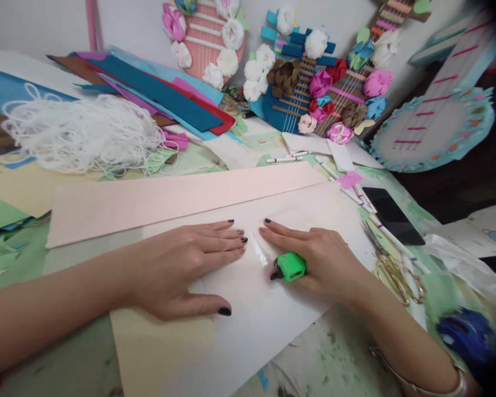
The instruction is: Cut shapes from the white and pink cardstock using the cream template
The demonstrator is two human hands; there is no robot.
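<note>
I see my left hand (182,264) open, flat on the large white paper sheet (248,309) | my right hand (318,256) grips a small green tape dispenser (290,267), fingers extended onto a clear tape strip (259,251) stuck to the sheet | long pale pink paper strip (169,198) lies just beyond | gold-handled scissors (392,270) lie to the right.

A heap of white string (80,132) lies well beyond the left fingertips, with coloured paper strips (161,94) fanned out past it. Gold-handled scissors (391,267) rest just right of the right fingers, near a black phone (391,212) and several white pens (287,159). Paper-flower guitars (310,77) lean against the wall farthest from the fingers.
</note>
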